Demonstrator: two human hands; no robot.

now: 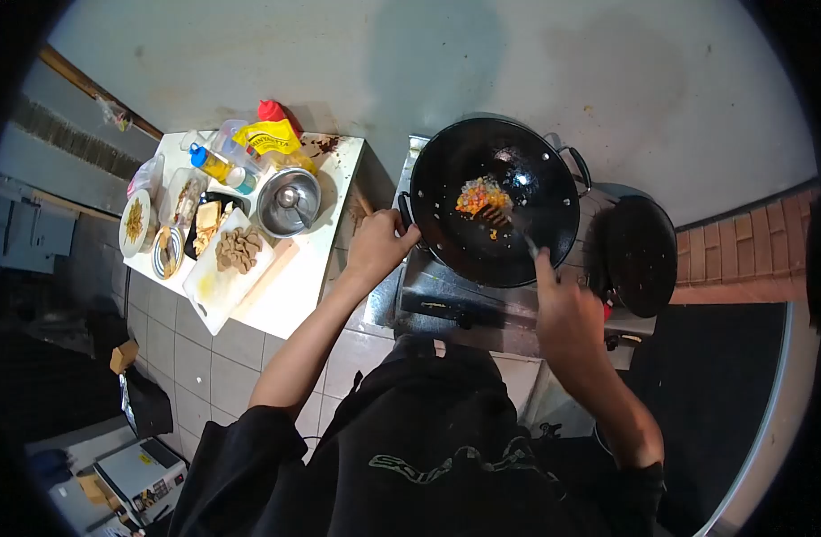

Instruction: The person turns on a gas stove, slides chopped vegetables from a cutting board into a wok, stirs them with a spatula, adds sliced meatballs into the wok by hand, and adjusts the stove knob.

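Note:
A large black wok [455, 242] rests on the stove, with a small heap of orange, yellow and pale chopped food [482, 195] near its middle. My left hand [381, 240] is closed at the wok's left handle, with what looks like a cloth or wooden piece partly showing behind the fingers. In my right hand [569, 313] is the handle of a slotted spatula [495, 216], whose head touches the lower edge of the food. The spatula's handle is slightly blurred.
Left of the stove, a white table [285, 327] holds a cutting board [211, 285] with sliced brown food, a steel bowl [288, 202], plates, bottles and a yellow packet [268, 137]. A second black pan [641, 256] sits right of the wok. Bare wall rises behind.

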